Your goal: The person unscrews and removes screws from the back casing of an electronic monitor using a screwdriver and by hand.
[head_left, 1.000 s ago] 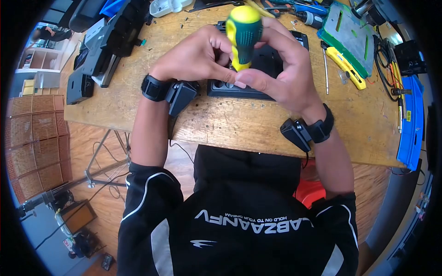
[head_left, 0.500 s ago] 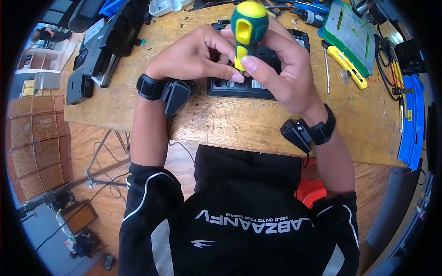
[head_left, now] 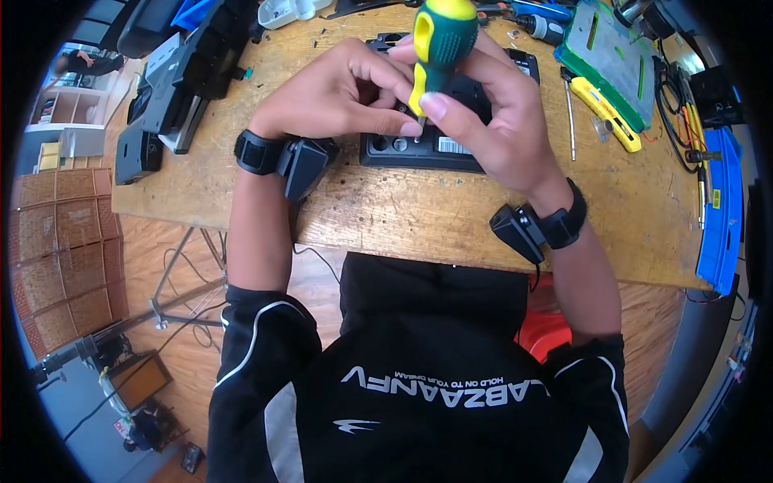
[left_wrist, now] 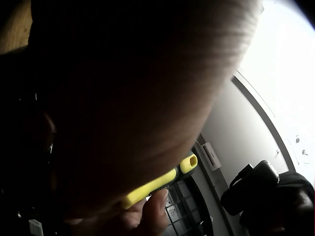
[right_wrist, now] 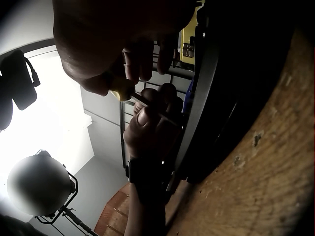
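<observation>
Your wooden worktop (head_left: 386,211) carries the black device (head_left: 427,159), which lies flat near the worktop's near edge, under both your hands. Its case looks like hard plastic: probably stiff, fairly light, and smooth enough to slide if you push sideways. The near left corner and the outer sides look like the best places to steady it. Its near edge runs left to right; your hands cover too much to tell which way it is longer.

Your right grip (head_left: 507,121) is clamped on the screwdriver (head_left: 439,60), thumb on the near side and fingers behind. Your left grip (head_left: 326,101) has its thumb and fingers brought together about the lower shaft (right_wrist: 141,99).

The screwdriver stands over the left part of the device's near strip, just left of the barcode label (head_left: 453,146). Expect a rigid, light tool, heaviest towards its thick green and yellow handle; the moulded body should resist slipping, while the bare metal shaft will feel slicker. Turn it by the handle and only guide the shaft. Its long axis is close to upright with some lean, butt up, tip down towards the device. Whether the tip sits in a screw, you cannot tell.
</observation>
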The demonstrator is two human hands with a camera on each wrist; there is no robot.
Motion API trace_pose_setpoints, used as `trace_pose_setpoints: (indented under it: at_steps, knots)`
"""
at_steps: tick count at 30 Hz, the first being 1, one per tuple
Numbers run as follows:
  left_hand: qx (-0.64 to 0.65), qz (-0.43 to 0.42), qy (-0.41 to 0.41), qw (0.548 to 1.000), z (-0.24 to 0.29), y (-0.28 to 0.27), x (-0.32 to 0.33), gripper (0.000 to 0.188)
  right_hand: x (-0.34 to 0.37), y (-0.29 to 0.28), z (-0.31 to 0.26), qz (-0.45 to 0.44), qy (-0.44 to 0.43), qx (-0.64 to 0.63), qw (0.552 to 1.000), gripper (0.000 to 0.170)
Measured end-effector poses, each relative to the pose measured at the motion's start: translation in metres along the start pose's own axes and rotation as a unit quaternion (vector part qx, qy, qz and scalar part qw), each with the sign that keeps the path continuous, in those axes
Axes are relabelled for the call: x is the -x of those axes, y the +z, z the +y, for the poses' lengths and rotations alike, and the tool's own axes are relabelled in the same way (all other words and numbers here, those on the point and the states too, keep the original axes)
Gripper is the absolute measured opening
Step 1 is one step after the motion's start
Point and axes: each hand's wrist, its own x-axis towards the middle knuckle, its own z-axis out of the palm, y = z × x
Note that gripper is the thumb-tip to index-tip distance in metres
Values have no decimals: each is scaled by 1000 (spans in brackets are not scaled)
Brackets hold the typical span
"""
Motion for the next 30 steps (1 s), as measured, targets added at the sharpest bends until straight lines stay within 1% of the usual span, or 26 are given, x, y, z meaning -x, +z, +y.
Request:
trace_pose_setpoints:
  at_steps: [1,2,4,5,6,8,9,10,12,13,14,16,17,18,20,21,22,23,24,26,27,28,30]
  knots:
    - [-9,-6,39,999,-3,-1,-2,23,-1,0,-2,0,-1,1,1000,43]
    - [-10,-5,39,999,-3,-3,-2,23,-2,2,-5,17,-12,14,1000,44]
    - [-84,2,33,996,-2,-6,0,24,-1,3,-9,33,-21,26,999,46]
    - [-13,23,63,998,-2,-2,-1,32,-2,2,-11,27,-10,33,999,45]
    - [-13,24,63,998,-5,-3,-1,32,-2,0,-11,21,2,41,999,45]
    - [-15,22,92,995,-12,-5,-3,34,-3,-2,-7,18,-1,49,999,44]
    - [-16,21,106,994,-14,-6,-3,35,-2,-1,-6,21,-17,50,998,43]
    - [-16,20,105,994,-12,-5,-3,35,-1,0,-4,24,-33,50,998,42]
    - [-99,25,9,995,-4,-4,0,33,0,2,-6,23,-28,58,998,41]
    - [-75,30,73,994,-2,1,-2,33,0,2,-6,21,-24,66,997,39]
    - [-75,31,74,994,0,2,-2,33,-1,3,-6,21,-24,66,997,39]
    - [-33,-1,40,999,2,1,0,27,-2,3,-5,42,-42,68,996,35]
    - [-27,-17,64,997,-2,-1,-1,21,-2,2,-5,42,-41,68,996,35]
    - [-27,-17,64,997,-1,-2,-1,21,-3,1,-6,32,-40,56,997,36]
    - [2,-2,24,1000,0,-2,0,22,-3,1,-6,21,-40,45,998,37]
    - [2,-2,24,1000,-2,-1,0,22,-4,3,-7,36,-45,46,997,38]
    - [1,19,49,999,-6,0,-2,23,-4,4,-8,50,-50,46,996,39]
    - [1,40,74,996,-9,2,-3,25,-3,3,-9,50,-50,46,996,39]
    - [0,40,74,996,-9,2,-3,25,-2,1,-10,37,-37,54,997,40]
    - [-22,67,89,994,-8,4,-3,28,-2,1,-8,25,-25,62,997,41]
    - [-77,47,55,994,-5,-1,-3,28,-1,2,-5,36,-26,70,997,41]
    - [-78,47,55,994,-2,-2,-2,28,-1,3,-3,47,-27,78,995,41]
    - [-106,17,42,993,2,-2,-1,34,0,3,0,47,-27,76,996,41]
